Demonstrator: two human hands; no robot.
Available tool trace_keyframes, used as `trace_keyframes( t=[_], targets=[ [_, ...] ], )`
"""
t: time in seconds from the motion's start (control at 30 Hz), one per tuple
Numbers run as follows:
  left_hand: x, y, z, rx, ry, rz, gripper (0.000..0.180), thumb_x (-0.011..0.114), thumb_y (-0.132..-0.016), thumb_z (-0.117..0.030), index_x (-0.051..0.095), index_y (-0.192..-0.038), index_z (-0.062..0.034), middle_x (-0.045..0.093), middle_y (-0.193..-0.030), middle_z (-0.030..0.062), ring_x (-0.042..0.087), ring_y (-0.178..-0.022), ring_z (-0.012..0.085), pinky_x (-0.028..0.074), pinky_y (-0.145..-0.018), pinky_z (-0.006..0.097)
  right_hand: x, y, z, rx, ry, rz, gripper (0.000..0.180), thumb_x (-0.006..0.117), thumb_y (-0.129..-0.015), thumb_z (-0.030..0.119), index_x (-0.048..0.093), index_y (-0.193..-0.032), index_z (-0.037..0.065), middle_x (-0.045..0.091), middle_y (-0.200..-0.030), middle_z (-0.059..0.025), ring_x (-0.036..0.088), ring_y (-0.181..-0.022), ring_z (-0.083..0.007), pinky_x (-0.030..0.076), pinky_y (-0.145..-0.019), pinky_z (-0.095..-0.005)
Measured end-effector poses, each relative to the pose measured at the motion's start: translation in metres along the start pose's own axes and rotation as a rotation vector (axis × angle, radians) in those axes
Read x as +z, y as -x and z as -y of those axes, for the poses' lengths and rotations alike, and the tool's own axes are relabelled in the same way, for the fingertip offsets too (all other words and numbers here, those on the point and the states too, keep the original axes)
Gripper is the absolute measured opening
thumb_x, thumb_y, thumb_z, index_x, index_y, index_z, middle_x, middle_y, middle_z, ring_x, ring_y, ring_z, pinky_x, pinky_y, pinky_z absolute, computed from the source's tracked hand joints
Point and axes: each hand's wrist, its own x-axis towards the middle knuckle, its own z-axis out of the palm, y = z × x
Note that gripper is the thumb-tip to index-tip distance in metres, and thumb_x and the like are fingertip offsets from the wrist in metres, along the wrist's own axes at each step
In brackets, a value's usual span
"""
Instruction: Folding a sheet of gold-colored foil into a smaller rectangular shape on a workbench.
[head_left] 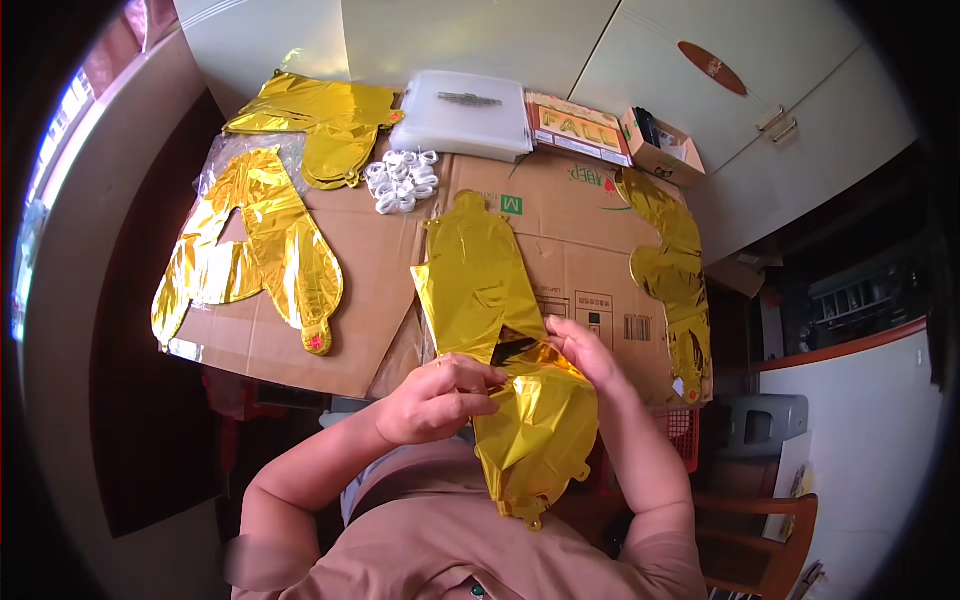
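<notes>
Plainly, both hands were on one gold foil balloon [482, 290], which lay flat at its far end on the cardboard [375, 285] and bent toward the person's body at its near end, hanging past the table's front edge. The left hand [440, 398] had its fingers curled in and pinched the foil's left side at the bend. The right hand [588, 355] gripped the opposite edge, some of its fingers hidden by the foil. Between the hands, the foil opened into a dark, shiny crease.

Farther left lay a two-legged balloon [262, 235] with a gap in its middle, wrinkled and bright, and behind it another gold balloon [320, 112], near a clear plastic bag [212, 160]. White bundles of string [402, 185] sat beside that far balloon, in front of a clear plastic box [462, 115]. Next to the box came a flat printed package [578, 130], then a small open carton [662, 145] with black items inside. Along the right edge of the cardboard lay a curvy gold balloon [668, 275]. Below that side stood a grey stool [763, 425] and a wooden chair [765, 550].
</notes>
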Motion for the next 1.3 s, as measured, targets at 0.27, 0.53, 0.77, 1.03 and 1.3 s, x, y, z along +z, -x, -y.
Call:
trace_keyframes(
  t=[0.27, 0.53, 0.77, 1.03, 1.3],
  targets=[
    [-0.014, 0.002, 0.030, -0.181, -0.113, 0.277, 0.035, 0.070, -0.074, 0.006, 0.069, -0.105, -0.0084, 0.062, -0.111, 0.0082, 0.056, -0.126, 0.0347, 0.044, -0.106, 0.049, -0.012, -0.050, 0.014, -0.414, 0.297, -0.277, 0.036, 0.064, -0.088, -0.005, 0.055, -0.122, -0.005, 0.069, -0.101, -0.0123, 0.068, -0.088, -0.0170, 0.056, -0.082, -0.0289],
    [-0.034, -0.019, 0.044, -0.664, -0.200, 0.153, 0.033, 0.065, -0.087, -0.006, 0.066, -0.120, -0.0028, 0.060, -0.131, 0.0203, 0.059, -0.120, 0.0405, 0.051, -0.100, 0.045, -0.023, -0.055, 0.016, -0.631, 0.646, -0.455, 0.037, 0.067, -0.088, -0.004, 0.055, -0.123, -0.006, 0.067, -0.088, -0.0059, 0.063, -0.076, -0.0108, 0.052, -0.071, -0.0240],
    [-0.008, -0.013, 0.103, -0.494, -0.803, 0.307, 0.062, 0.066, -0.092, -0.038, 0.054, -0.138, 0.0006, 0.048, -0.149, 0.0206, 0.039, -0.143, 0.0370, 0.028, -0.119, 0.049, -0.014, -0.051, 0.020, -0.648, 0.993, -0.553, 0.039, 0.071, -0.085, 0.001, 0.059, -0.122, -0.002, 0.069, -0.084, -0.0065, 0.064, -0.072, -0.0129, 0.052, -0.068, -0.0283],
    [-0.004, -0.010, 0.104, -0.490, -0.786, 0.392, 0.074, 0.063, -0.092, -0.046, 0.044, -0.148, -0.0016, 0.037, -0.158, 0.0205, 0.031, -0.148, 0.0377, 0.023, -0.121, 0.049, -0.011, -0.045, 0.024, -0.650, 1.160, -0.577, 0.039, 0.072, -0.084, 0.005, 0.061, -0.121, 0.000, 0.069, -0.080, -0.0073, 0.066, -0.070, -0.0164, 0.054, -0.067, -0.0332],
    [-0.002, -0.009, 0.105, -0.512, -0.802, 0.391, 0.075, 0.062, -0.093, -0.048, 0.043, -0.149, -0.0020, 0.033, -0.159, 0.0211, 0.028, -0.149, 0.0372, 0.021, -0.122, 0.049, -0.010, -0.040, 0.024, -0.662, 1.134, -0.566, 0.042, 0.073, -0.085, 0.006, 0.060, -0.124, -0.001, 0.068, -0.078, -0.0072, 0.065, -0.069, -0.0161, 0.053, -0.066, -0.0324]
  ],
)
